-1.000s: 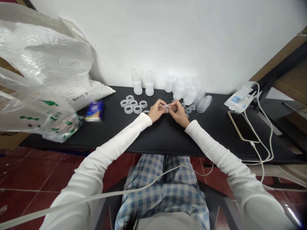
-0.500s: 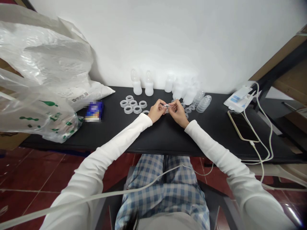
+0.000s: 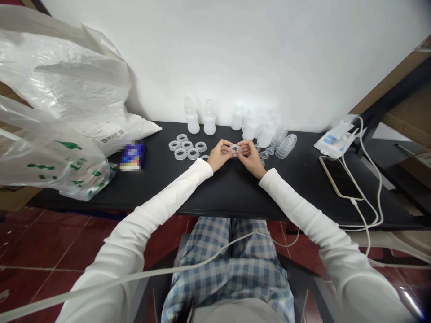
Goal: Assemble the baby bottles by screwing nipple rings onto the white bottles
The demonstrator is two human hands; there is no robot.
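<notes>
Between my two hands is a translucent bottle collar ring [image 3: 235,148], held just above the black table. My left hand [image 3: 219,155] pinches its left side, and my right hand [image 3: 249,157] grips its right side. Several similar collar rings [image 3: 186,145] lie grouped to the left. Clear bottle nipples [image 3: 264,154] rest just right of my right hand, partly hidden by it. Behind stand two capped baby bottles [image 3: 209,123]. Several uncapped white bottles [image 3: 249,128] cluster farther right, beside stacked clear caps [image 3: 286,146].
On the left, large white plastic bags [image 3: 60,80] and a blue packet [image 3: 133,156] occupy the black table [image 3: 229,193]. At the right lie a phone [image 3: 340,177] with a white cable [image 3: 380,193] and a white-and-blue package [image 3: 336,138]. A white wall rises behind the bottles.
The ring between my hands has tilted slightly, so its round opening shows more clearly. My fingers have shifted a little around it; the other objects stay put.
</notes>
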